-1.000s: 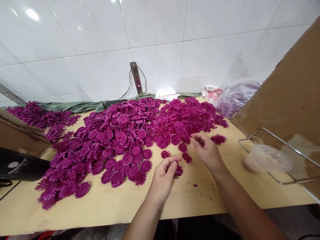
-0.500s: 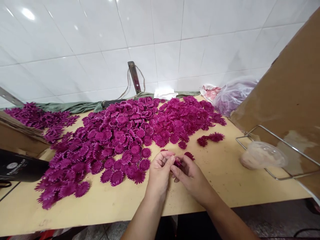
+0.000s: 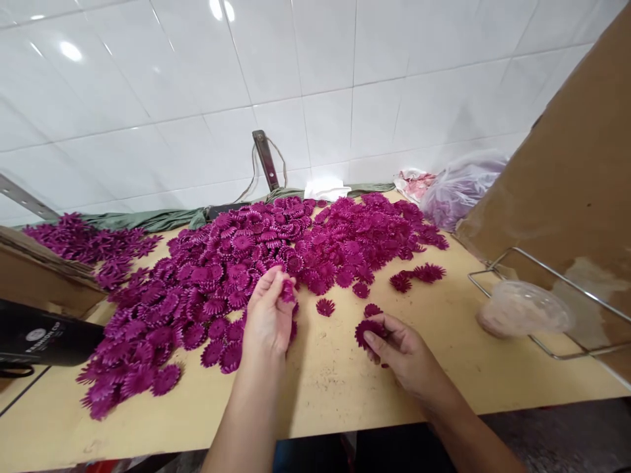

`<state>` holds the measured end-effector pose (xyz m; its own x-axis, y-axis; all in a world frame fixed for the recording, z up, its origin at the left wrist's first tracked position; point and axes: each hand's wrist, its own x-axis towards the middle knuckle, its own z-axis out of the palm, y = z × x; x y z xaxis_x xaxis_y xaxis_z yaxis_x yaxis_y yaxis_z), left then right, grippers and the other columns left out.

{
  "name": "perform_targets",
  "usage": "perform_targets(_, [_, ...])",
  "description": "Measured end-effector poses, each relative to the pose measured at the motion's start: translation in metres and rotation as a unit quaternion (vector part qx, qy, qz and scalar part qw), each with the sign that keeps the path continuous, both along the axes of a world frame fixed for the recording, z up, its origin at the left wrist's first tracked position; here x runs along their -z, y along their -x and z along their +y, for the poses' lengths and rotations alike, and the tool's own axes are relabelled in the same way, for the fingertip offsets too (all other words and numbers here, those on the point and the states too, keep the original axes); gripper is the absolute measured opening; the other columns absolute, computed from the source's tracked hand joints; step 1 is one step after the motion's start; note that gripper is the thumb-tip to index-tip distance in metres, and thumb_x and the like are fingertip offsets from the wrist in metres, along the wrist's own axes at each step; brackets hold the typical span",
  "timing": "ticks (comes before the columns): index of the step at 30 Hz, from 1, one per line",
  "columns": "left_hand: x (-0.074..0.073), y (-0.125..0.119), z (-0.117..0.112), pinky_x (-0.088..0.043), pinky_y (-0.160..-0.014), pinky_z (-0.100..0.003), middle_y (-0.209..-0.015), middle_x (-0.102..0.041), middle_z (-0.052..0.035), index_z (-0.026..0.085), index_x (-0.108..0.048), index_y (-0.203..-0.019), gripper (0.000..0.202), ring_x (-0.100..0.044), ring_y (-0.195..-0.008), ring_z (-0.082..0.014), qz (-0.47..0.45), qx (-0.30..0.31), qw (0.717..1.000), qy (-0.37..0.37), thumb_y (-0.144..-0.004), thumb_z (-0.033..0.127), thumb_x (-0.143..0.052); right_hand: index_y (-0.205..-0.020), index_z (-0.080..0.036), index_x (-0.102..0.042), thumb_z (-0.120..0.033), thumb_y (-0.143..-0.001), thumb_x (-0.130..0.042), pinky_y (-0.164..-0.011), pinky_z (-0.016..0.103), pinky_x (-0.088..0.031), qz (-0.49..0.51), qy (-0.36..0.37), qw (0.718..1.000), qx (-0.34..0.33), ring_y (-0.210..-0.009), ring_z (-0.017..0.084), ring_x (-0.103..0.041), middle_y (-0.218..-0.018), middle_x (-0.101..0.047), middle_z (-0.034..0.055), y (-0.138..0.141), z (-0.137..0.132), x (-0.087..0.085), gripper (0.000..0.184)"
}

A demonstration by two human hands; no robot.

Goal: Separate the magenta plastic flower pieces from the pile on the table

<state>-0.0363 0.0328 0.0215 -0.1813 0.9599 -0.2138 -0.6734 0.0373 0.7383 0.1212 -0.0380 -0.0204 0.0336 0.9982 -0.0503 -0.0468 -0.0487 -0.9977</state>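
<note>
My left hand (image 3: 270, 315) is raised over the front of a big heap of magenta artificial flower pieces (image 3: 241, 243), fingers pinched on a small folded flower piece (image 3: 287, 290). Lower down to the right, my right hand (image 3: 399, 348) grips a darker round flower piece (image 3: 367, 334) with a fringed edge between thumb and fingers. Its fingers partly cover that piece, so I cannot tell whether it is one layer or a stack. A loose flower piece (image 3: 325, 307) lies between the hands, and another (image 3: 373, 309) sits just behind the right one.
At the left are a black cup (image 3: 49, 335), a cardboard box (image 3: 44, 269) and star-shaped purple pieces (image 3: 79, 240). On the right stand a wire frame (image 3: 582, 289), a clear plastic container (image 3: 527, 307), a plastic bag (image 3: 461, 190) and a large cardboard sheet (image 3: 557, 190). A tiled wall rises behind.
My hands have come apart from where they met. The left moved left and up with the small folded piece; the right moved slightly right and down, its dark flower piece now showing.
</note>
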Motion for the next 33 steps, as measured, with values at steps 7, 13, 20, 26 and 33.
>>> perform_targets(7, [0.011, -0.022, 0.007, -0.038, -0.093, -0.027, -0.096, -0.069, -0.0048, 0.018, -0.07, -0.077, 0.013, -0.058, -0.1, -0.0152, 0.266, 0.044, 0.961, -0.061, -0.067, 0.012, -0.067, -0.069, -0.018, -0.055, -0.049, -0.068, -0.063, -0.044, 0.023, -0.037, 0.002, 0.002, 0.999, 0.041, -0.049, 0.01, -0.044, -0.052, -0.047, -0.003, -0.011, 0.007, -0.006, 0.032])
perform_targets(13, [0.011, -0.023, -0.028, -0.045, -0.081, -0.029, -0.087, -0.07, -0.0055, 0.018, -0.071, -0.082, 0.014, -0.061, -0.086, -0.0184, 0.342, 0.152, 0.924, -0.075, -0.07, 0.019, -0.065, -0.059, -0.019, -0.047, -0.062, -0.07, -0.055, -0.039, 0.021, -0.033, -0.019, 0.015, 0.999, 0.029, -0.045, 0.009, -0.038, -0.049, -0.043, -0.0037, -0.013, 0.01, 0.0, 0.045])
perform_targets(20, [0.018, -0.038, -0.052, -0.046, -0.073, -0.027, -0.088, -0.069, -0.0053, 0.019, -0.066, -0.097, 0.036, -0.06, -0.08, -0.0171, 0.276, 0.225, 0.933, -0.05, -0.062, 0.022, -0.073, -0.057, -0.019, -0.045, -0.067, -0.075, -0.043, -0.039, 0.023, -0.029, -0.06, -0.016, 0.998, -0.011, -0.042, 0.009, -0.033, -0.046, -0.036, -0.0051, 0.002, 0.01, -0.005, 0.051])
perform_targets(26, [0.021, -0.034, -0.044, -0.041, -0.058, -0.022, -0.059, -0.058, 0.0017, 0.016, -0.064, -0.065, 0.02, -0.05, -0.057, -0.0102, 0.246, 0.212, 0.944, -0.047, -0.057, 0.03, -0.076, -0.059, -0.02, -0.042, -0.061, -0.083, -0.036, -0.05, 0.025, -0.036, -0.072, -0.045, 0.993, -0.085, -0.053, 0.012, -0.041, -0.054, -0.04, -0.0027, 0.005, 0.008, -0.005, 0.048])
perform_targets(33, [0.018, -0.02, -0.017, -0.035, -0.046, -0.018, -0.057, -0.056, 0.0042, 0.017, -0.051, -0.064, 0.026, -0.048, -0.046, -0.0065, 0.107, 0.05, 0.992, 0.036, -0.06, 0.032, -0.072, -0.064, -0.02, -0.04, -0.036, -0.089, -0.04, -0.057, 0.023, -0.036, -0.136, -0.052, 0.971, -0.191, -0.06, 0.012, -0.044, -0.061, -0.044, -0.0026, 0.007, -0.012, -0.018, 0.03])
